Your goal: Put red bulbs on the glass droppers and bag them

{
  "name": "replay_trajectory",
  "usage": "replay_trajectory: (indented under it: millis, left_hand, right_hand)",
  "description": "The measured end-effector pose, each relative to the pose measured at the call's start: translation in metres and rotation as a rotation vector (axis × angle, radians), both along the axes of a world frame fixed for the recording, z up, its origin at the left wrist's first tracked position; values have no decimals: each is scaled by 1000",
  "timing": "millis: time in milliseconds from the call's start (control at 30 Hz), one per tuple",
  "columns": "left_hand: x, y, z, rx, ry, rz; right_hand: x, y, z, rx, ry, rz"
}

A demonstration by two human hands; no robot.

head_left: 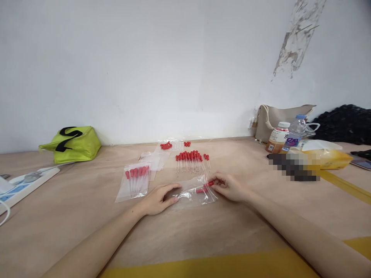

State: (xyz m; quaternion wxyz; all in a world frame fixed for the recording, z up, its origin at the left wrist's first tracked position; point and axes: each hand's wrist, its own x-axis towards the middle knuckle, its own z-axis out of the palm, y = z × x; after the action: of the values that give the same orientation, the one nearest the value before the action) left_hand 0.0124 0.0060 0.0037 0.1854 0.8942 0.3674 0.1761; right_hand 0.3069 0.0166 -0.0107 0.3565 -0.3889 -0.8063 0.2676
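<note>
A clear plastic zip bag (pixel 188 197) lies in front of me with droppers with red bulbs (pixel 200 190) in it. My left hand (pixel 159 197) rests at its left end, thumb and fingers spread apart, with the tips touching the film. At the other end, by the bag's mouth, my right hand (pixel 228 187) pinches the red bulb of a dropper (pixel 209 184); its tube points left into the bag. Behind the bag, a row of red-bulbed droppers (pixel 189 160) lies on the table. A filled bag of droppers (pixel 135 182) sits beyond my left hand.
Flat empty bags (pixel 153 160) and loose red bulbs (pixel 166 145) lie farther back. A green bag (pixel 77 143) and a power strip (pixel 27 185) are at left. Bottles (pixel 278 137), a tissue pack (pixel 330 156) and a beige bag (pixel 286 116) stand at right before the wall.
</note>
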Motion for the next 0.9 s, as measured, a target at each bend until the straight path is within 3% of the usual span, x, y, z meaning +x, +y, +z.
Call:
replay_trajectory:
  millis: [167, 267, 467, 533, 700, 767, 900]
  left_hand:
    - [1, 2, 0, 19, -11, -22]
    - [1, 2, -1, 25, -4, -32]
    - [2, 2, -1, 54, 1, -58]
    - [1, 3, -1, 66, 19, -79]
    - [1, 4, -1, 70, 40, -101]
    - [2, 5, -1, 74, 33, -106]
    - [4, 8, -2, 100, 38, -126]
  right_hand:
    - [-14, 3, -14, -179, 178, -36]
    - [-18, 4, -17, -211, 240, -36]
    - [-13, 5, -15, -354, 278, 183]
    - [-9, 9, -14, -328, 292, 81]
    - [6, 42, -7, -114, 66, -431]
    - [8, 63, -1, -148, -65, -587]
    - [0, 103, 12, -234, -181, -743]
